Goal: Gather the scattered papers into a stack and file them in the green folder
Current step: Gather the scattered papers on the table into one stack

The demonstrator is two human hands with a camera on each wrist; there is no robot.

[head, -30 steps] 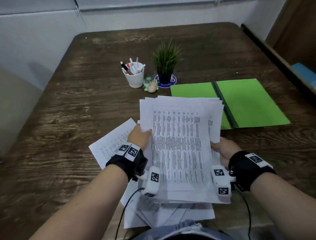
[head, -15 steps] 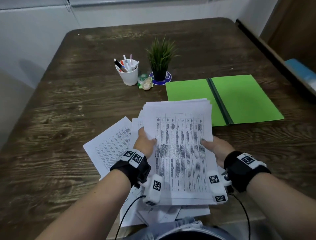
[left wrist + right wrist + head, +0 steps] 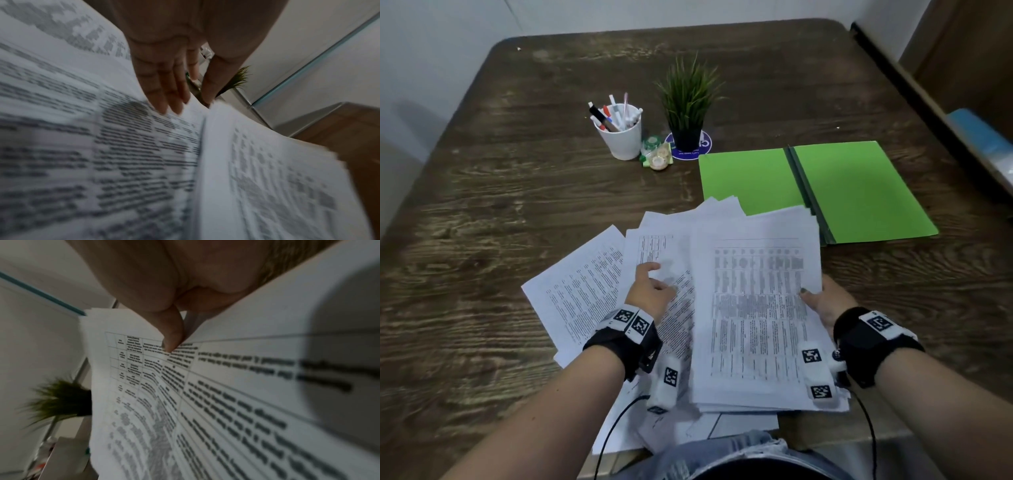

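A thick stack of printed papers (image 3: 753, 308) is held at its right edge by my right hand (image 3: 822, 301), thumb on top; the right wrist view shows that thumb (image 3: 170, 337) pressing the top sheet (image 3: 226, 386). My left hand (image 3: 654, 287) has straight fingers and hovers over loose sheets (image 3: 585, 291) lying on the table to the left of the stack. In the left wrist view its fingers (image 3: 164, 94) reach out over a printed sheet (image 3: 102, 146). The green folder (image 3: 852, 192) lies open flat beyond the stack, at the right.
A white cup of pens (image 3: 619, 133), a small potted plant (image 3: 688, 109) and tape rolls (image 3: 657, 154) stand behind the papers. More sheets (image 3: 688, 428) hang over the wooden table's near edge (image 3: 465, 342). A dark ledge (image 3: 928, 102) runs along the right.
My left hand let go of the stack's left edge and moved out over the loose sheets. The stack shifted right and down, now held by the right hand alone.
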